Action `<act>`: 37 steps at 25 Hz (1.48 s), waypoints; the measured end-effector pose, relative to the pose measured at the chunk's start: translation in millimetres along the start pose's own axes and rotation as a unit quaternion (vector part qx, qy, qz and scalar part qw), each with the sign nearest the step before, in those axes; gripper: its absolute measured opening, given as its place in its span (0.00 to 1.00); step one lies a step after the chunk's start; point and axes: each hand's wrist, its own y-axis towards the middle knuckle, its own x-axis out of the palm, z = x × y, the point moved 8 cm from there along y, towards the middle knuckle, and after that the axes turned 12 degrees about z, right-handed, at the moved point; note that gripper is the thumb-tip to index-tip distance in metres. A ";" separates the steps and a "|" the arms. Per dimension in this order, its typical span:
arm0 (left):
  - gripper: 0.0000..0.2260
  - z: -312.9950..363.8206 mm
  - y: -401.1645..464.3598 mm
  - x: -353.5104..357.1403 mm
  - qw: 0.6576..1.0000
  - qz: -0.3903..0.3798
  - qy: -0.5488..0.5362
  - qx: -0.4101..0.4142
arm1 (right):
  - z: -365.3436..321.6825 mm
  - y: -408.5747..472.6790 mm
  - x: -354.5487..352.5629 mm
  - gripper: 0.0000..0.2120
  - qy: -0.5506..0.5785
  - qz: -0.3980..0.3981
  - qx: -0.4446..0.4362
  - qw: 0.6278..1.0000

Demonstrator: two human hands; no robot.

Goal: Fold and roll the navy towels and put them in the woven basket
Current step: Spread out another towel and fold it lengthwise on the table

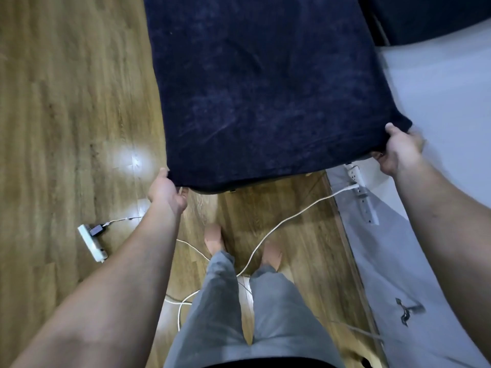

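Note:
A large navy towel (260, 86) is spread out flat in front of me, stretched from the top of the view down to its near edge. My left hand (167, 191) grips the towel's near left corner, thumb on top and fingers underneath. My right hand (401, 148) grips the near right corner the same way. More navy fabric (435, 17) lies at the top right. No woven basket is in view.
Wooden floor (66, 115) spreads to the left and below. A white power strip (91, 243) with a charger lies at the left, and white cables (279, 224) cross the floor by my bare feet. A second power strip (362, 192) lies against a grey surface (438, 102) on the right.

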 end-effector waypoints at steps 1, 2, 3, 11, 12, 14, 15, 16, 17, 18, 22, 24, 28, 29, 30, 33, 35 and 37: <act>0.06 5.9 -4.2 -0.4 1.000 -0.008 -0.025 0.000 | -1.3 -1.9 2.1 0.14 0.009 -0.015 0.012 1.000; 0.07 12.0 -9.1 0.0 0.998 -0.017 -0.055 -0.002 | -2.2 -4.2 5.3 0.14 0.021 -0.033 0.030 0.999; 0.10 17.8 -14.4 0.8 0.996 -0.026 -0.085 -0.004 | -3.8 -6.8 8.3 0.15 0.034 -0.050 0.047 0.997; 0.21 64.2 -54.5 10.2 0.982 -0.051 -0.181 0.025 | -41.1 -29.5 22.8 0.06 0.127 -0.115 0.121 0.978; 0.22 71.5 -59.1 11.3 0.981 -0.050 -0.184 0.031 | -48.5 -32.4 22.9 0.03 0.138 -0.121 0.123 0.975; 0.22 87.0 -66.7 15.7 0.979 -0.060 -0.189 0.041 | -64.2 -32.6 21.8 0.06 0.153 -0.130 0.118 0.972; 0.23 93.9 -69.9 19.0 0.979 -0.069 -0.186 0.043 | -72.0 -30.7 22.7 0.06 0.161 -0.133 0.115 0.971; 0.25 100.5 -73.9 22.9 0.980 -0.077 -0.178 0.047 | -79.0 -29.8 24.1 0.07 0.170 -0.135 0.115 0.969; 0.26 106.6 -78.3 27.1 0.981 -0.085 -0.167 0.053 | -83.6 -29.1 26.7 0.07 0.176 -0.137 0.119 0.968; 0.28 111.7 -82.4 30.8 0.982 -0.091 -0.153 0.061 | -87.0 -29.3 30.3 0.08 0.178 -0.138 0.121 0.967; 0.30 126.2 -94.9 45.1 0.987 -0.096 -0.081 0.102 | -100.2 -38.0 43.4 0.10 0.141 -0.145 0.084 0.976; 0.30 135.7 -98.2 52.8 0.986 -0.097 -0.055 0.121 | -105.7 -39.8 50.8 0.10 0.143 -0.145 0.071 0.976; 0.29 157.8 -100.1 64.0 0.981 -0.068 0.014 0.181 | -117.9 -38.5 66.9 0.14 0.148 -0.155 0.065 0.975; 0.29 164.5 -100.0 67.0 0.978 -0.065 0.027 0.195 | -120.5 -39.1 71.4 0.17 0.148 -0.157 0.065 0.974; 0.29 171.1 -99.2 71.5 0.976 -0.070 0.035 0.204 | -124.0 -40.0 76.3 0.19 0.151 -0.162 0.062 0.973; 0.31 191.8 -96.3 86.4 0.974 -0.087 0.052 0.203 | -138.2 -45.1 89.0 0.20 0.146 -0.164 0.040 0.975; 0.32 206.4 -92.6 94.8 0.972 -0.088 0.061 0.208 | -149.0 -50.6 99.1 0.15 0.141 -0.163 0.027 0.976; 0.32 221.3 -84.8 105.6 0.969 -0.093 0.068 0.216 | -156.1 -57.4 109.8 0.13 0.145 -0.152 0.020 0.977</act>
